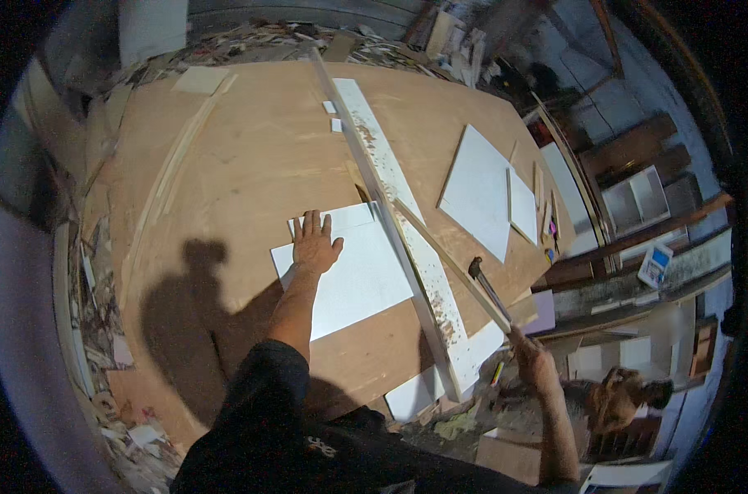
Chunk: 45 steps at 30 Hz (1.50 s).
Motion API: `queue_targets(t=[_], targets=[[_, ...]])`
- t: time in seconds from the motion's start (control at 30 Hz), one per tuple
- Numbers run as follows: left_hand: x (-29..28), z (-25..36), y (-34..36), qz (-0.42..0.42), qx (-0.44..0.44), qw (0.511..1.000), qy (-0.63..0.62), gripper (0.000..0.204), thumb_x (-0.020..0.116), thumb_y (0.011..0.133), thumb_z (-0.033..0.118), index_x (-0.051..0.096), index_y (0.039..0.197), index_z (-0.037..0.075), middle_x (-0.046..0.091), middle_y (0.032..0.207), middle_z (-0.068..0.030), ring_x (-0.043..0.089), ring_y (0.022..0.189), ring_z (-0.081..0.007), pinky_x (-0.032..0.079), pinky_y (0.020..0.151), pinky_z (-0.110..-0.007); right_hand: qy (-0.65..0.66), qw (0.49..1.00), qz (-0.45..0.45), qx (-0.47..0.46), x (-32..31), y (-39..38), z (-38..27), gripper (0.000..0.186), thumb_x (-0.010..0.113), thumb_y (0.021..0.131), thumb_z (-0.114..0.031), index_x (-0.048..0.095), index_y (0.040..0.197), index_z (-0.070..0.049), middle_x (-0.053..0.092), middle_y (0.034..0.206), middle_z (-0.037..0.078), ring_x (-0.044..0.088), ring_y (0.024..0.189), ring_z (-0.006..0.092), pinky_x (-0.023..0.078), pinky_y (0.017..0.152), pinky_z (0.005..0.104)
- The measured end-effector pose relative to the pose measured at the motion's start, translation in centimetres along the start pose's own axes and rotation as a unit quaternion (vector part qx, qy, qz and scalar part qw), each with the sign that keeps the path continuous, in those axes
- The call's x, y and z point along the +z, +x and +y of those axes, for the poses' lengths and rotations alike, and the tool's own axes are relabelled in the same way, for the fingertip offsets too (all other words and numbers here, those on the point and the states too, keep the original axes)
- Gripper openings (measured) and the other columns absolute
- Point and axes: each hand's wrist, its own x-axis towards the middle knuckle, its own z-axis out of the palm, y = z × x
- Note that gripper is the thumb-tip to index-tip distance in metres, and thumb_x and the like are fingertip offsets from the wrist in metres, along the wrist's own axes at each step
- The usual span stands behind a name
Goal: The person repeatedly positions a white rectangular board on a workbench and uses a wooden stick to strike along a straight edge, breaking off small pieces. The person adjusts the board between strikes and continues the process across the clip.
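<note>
My left hand point(315, 244) lies flat, fingers spread, on a white board point(353, 280) that rests on a big brown plywood table point(250, 156). The board's right edge butts against a long pale straight rail point(374, 189) running from the far side to the near edge. My right hand point(532, 361) is beyond the table's near right corner, closed on the end of a long thin wooden strip point(448, 259) that slants across the rail. A dark hammer point(485, 284) lies on the table just beside that strip.
Two white panels point(481, 193) lie at the right of the table. A long white sawdust-strewn strip point(399, 198) runs beside the rail. Wood scraps pile up along the far and left edges. A brown dog point(617, 395) stands at the lower right, near shelves.
</note>
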Motion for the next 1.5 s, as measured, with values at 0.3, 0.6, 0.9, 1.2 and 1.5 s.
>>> queue_targets(t=[0.3, 0.6, 0.9, 1.2, 1.5], targets=[[0.4, -0.2, 0.1, 0.023, 0.013, 1.0, -0.008, 0.077, 0.048, 0.102, 0.055, 0.039, 0.16, 0.006, 0.033, 0.167, -0.0201, 0.022, 0.158, -0.0361, 0.006, 0.128, -0.06, -0.148, 0.987, -0.003, -0.064, -3.8, 1.7, -3.6, 0.061, 0.058, 0.099, -0.01, 0.045, 0.157, -0.026, 0.069, 0.097, 0.02, 0.072, 0.08, 0.0422, 0.059, 0.067, 0.0518], [0.5, -0.2, 0.3, 0.038, 0.027, 0.999, -0.001, 0.076, 0.05, 0.101, 0.054, 0.043, 0.157, 0.003, 0.034, 0.165, -0.0231, 0.023, 0.156, -0.0371, 0.01, 0.127, -0.062, -0.217, 0.973, -0.044, -0.058, -6.6, 3.5, -7.4, 0.072, 0.064, 0.093, -0.01, 0.043, 0.159, -0.029, 0.068, 0.097, 0.02, 0.071, 0.08, 0.0403, 0.059, 0.07, 0.0505], [0.6, -0.2, 0.2, 0.046, 0.03, 0.998, 0.007, 0.076, 0.05, 0.102, 0.054, 0.043, 0.157, 0.003, 0.037, 0.163, -0.0234, 0.025, 0.155, -0.0372, 0.012, 0.127, -0.062, -0.254, 0.963, -0.039, -0.086, -7.0, 6.1, -7.8, 0.069, 0.062, 0.093, -0.007, 0.047, 0.156, -0.03, 0.066, 0.096, 0.018, 0.072, 0.078, 0.0374, 0.059, 0.067, 0.0492], [0.0, -0.1, 0.1, 0.033, 0.026, 0.999, 0.005, 0.075, 0.049, 0.103, 0.053, 0.041, 0.159, 0.004, 0.035, 0.165, -0.0225, 0.024, 0.156, -0.0366, 0.011, 0.128, -0.061, -0.274, 0.956, -0.044, -0.098, -8.7, 6.9, -9.1, 0.065, 0.067, 0.093, -0.014, 0.049, 0.155, -0.025, 0.068, 0.095, 0.016, 0.073, 0.075, 0.0342, 0.06, 0.066, 0.046], [0.1, -0.1, 0.1, 0.014, 0.018, 1.0, 0.014, 0.076, 0.048, 0.103, 0.053, 0.039, 0.16, 0.004, 0.032, 0.166, -0.0221, 0.022, 0.157, -0.0364, 0.01, 0.129, -0.059, -0.317, 0.94, -0.069, -0.102, -10.4, 8.2, -9.9, 0.069, 0.07, 0.092, -0.013, 0.047, 0.157, -0.023, 0.071, 0.098, 0.015, 0.074, 0.081, 0.0341, 0.062, 0.069, 0.0445]])
